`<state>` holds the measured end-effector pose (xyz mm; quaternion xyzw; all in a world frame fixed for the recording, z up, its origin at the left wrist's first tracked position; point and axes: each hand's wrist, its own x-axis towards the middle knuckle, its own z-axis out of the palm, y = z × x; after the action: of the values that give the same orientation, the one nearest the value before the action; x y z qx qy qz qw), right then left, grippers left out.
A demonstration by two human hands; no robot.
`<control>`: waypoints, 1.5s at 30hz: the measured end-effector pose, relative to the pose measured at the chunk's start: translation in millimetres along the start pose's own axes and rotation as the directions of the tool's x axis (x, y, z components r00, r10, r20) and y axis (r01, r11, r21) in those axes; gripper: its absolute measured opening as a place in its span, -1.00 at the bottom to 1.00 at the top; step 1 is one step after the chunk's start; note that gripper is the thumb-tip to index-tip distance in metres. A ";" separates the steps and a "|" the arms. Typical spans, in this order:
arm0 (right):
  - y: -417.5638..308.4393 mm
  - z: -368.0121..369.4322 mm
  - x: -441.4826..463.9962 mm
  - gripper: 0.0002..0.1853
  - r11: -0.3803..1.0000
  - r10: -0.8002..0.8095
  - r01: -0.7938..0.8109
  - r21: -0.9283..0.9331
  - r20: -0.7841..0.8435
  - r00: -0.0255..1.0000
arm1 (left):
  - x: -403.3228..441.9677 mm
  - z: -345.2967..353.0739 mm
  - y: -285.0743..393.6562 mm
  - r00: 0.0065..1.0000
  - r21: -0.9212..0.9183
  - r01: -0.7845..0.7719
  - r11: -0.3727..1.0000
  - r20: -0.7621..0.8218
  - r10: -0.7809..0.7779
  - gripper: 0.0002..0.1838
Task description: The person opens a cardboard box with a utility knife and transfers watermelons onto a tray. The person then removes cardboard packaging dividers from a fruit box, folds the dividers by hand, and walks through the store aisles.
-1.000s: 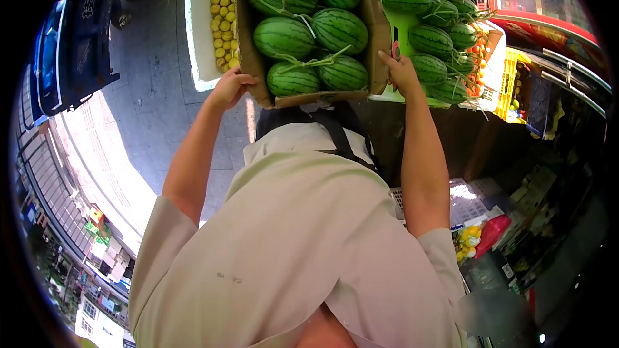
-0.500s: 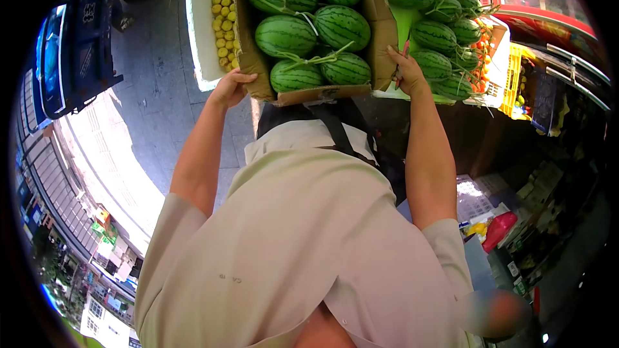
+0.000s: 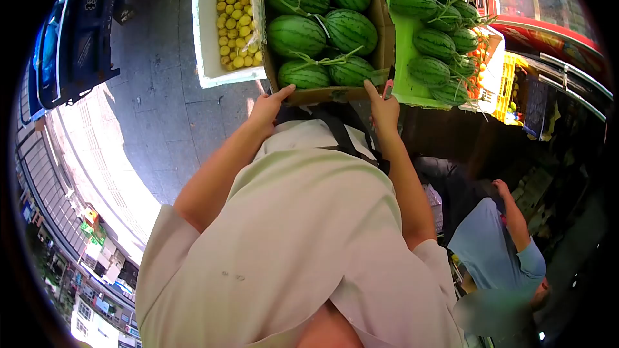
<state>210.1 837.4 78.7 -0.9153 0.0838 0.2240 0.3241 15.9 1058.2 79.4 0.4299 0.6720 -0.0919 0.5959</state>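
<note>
- Far left, a blue truck (image 3: 77, 38) stands by the grey paving (image 3: 155, 90).
- Next comes the white crate (image 3: 205, 32) of yellow fruit (image 3: 238, 22), set against the left side of the box.
- Your left hand (image 3: 263, 113) is at the near left corner of the box, thumb extended onto its edge; the other fingers are folded together and mostly hidden, so how tightly they close cannot be told.
- The box (image 3: 322, 95) is upright and open in front of you, with striped melons (image 3: 296, 35) packed inside, vines across them.
- Your right hand (image 3: 385, 113) has its thumb up against the near right edge of the box, the other fingers curled in around a red tool (image 3: 388, 88), perhaps a cutter; it is too small to be sure.
- Right of the box, a green tray (image 3: 403, 58) bears more melons, with orange fruit (image 3: 480, 55) beyond.
- Lower right, another person (image 3: 493, 245) in blue bends forward, well apart from your hands.
</note>
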 end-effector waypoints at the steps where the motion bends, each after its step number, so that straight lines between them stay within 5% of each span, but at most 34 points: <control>1: -3.2 0.7 -6.7 -0.39 0.966 0.225 -0.241 0.090 0.159 0.961 | 4.0 2.9 -4.4 0.990 -0.092 0.115 0.989 0.088 -0.107 -0.16; 2: -7.0 1.1 -11.6 -0.43 0.868 0.413 -0.476 0.139 0.329 0.849 | 6.9 5.0 -7.9 0.961 -0.173 0.236 0.956 0.184 -0.204 -0.34; 3: -12.5 0.8 -15.4 -0.43 0.867 0.415 -0.478 0.142 0.327 0.849 | 2.4 4.3 -2.2 0.961 -0.169 0.235 0.957 0.186 -0.203 -0.34; 5: -19.8 -1.1 -20.8 -0.59 0.739 0.350 -0.530 0.416 0.435 0.830 | -11.4 0.6 15.0 0.928 -0.272 0.239 0.932 0.345 -0.138 -0.55; 9: 27.8 -5.2 -12.7 -0.73 0.630 0.274 -0.569 0.528 0.535 0.799 | 11.6 -3.7 -8.7 0.844 -0.210 0.226 0.951 0.529 -0.084 -0.46; 11: 45.5 -11.0 -19.2 -0.82 0.554 0.134 -0.594 0.583 0.642 0.755 | -11.0 -9.4 -4.3 0.809 -0.223 0.225 0.949 0.585 -0.055 -0.60; 15: 53.3 -15.0 -23.0 -0.84 0.549 0.076 -0.577 0.605 0.652 0.755 | -8.0 -7.5 -8.0 0.853 -0.071 0.102 0.992 0.519 -0.051 -0.49; 17: 62.5 -12.1 -19.9 -0.84 0.595 0.032 -0.536 0.599 0.649 0.760 | -12.4 -8.0 -3.3 0.870 0.191 -0.169 0.967 0.490 0.055 -0.38; 18: 64.5 -10.4 -20.6 -0.84 0.596 0.030 -0.534 0.600 0.648 0.761 | -0.9 -7.8 -15.4 0.870 0.190 -0.171 0.967 0.490 0.058 -0.38; 20: 67.0 -8.0 -24.8 -0.80 0.644 -0.015 -0.465 0.608 0.618 0.786 | 31.4 -6.9 -50.0 0.807 0.261 -0.479 0.838 0.506 0.304 -0.16; 24: 72.1 -6.4 -35.2 -0.64 0.703 -0.032 -0.382 0.600 0.563 0.826 | -5.4 -11.8 -26.8 0.793 0.359 -0.555 0.750 0.501 0.347 -0.13; 26: 74.8 -7.8 -40.4 -0.64 0.808 -0.021 -0.251 0.533 0.452 0.892 | -15.5 -11.7 -24.9 0.806 0.593 -0.592 0.546 0.416 0.422 -0.12; 27: 80.2 -9.1 -39.9 -0.64 0.808 -0.028 -0.246 0.536 0.451 0.892 | -17.6 -14.1 -26.0 0.804 0.591 -0.594 0.545 0.413 0.428 -0.12; 29: 96.7 -15.0 -36.5 -0.66 0.991 -0.009 -0.022 0.130 0.237 0.972 | -16.8 -20.3 -26.8 0.859 0.563 -0.509 0.651 0.386 0.336 -0.29; 32: 65.7 -35.5 -50.5 -0.60 0.939 0.020 -0.086 0.334 0.195 0.981 | -7.5 -47.3 -11.1 0.867 0.357 -0.484 0.799 0.319 0.382 -0.29; 34: 55.9 -41.6 -55.9 -0.63 0.921 0.011 -0.072 0.382 0.158 0.987 | -59.7 -73.2 29.8 0.863 0.282 -0.505 0.816 0.139 0.486 -0.28; 36: 52.9 -41.0 -57.9 -0.65 0.904 0.002 -0.056 0.425 0.128 0.992 | -99.2 -106.6 76.6 0.699 0.483 -0.684 0.547 0.219 0.681 -0.37; 38: 51.2 -37.2 -58.7 -0.66 0.862 -0.049 0.007 0.507 0.070 0.996 | -137.3 -122.9 111.5 0.397 0.514 -0.815 0.267 0.160 0.904 -0.50; 40: 44.8 -39.0 -64.8 -0.69 0.860 -0.072 0.026 0.510 0.070 0.995 | -203.2 -122.1 141.5 0.192 0.301 -0.946 0.123 0.211 0.958 -0.59; 41: 39.3 -39.7 -68.6 -0.71 0.856 -0.090 0.042 0.516 0.068 0.994 | -231.4 -116.7 150.8 -0.022 0.145 -0.987 -0.062 0.264 0.964 -0.60; 43: 20.8 -40.1 -75.6 -0.72 0.882 -0.115 0.090 0.462 0.026 0.993 | -271.4 -106.5 156.5 -0.391 -0.109 -0.920 -0.376 0.328 0.860 -0.62; 45: 15.2 -36.3 -74.7 -0.73 0.905 -0.148 0.138 0.402 -0.008 0.989 | -298.9 -95.9 155.5 -0.641 -0.273 -0.768 -0.580 0.352 0.682 -0.63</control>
<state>152.3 803.3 130.0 -0.8302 0.0569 0.1882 0.5216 29.6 1074.6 429.0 0.8133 -0.2345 0.3303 0.4177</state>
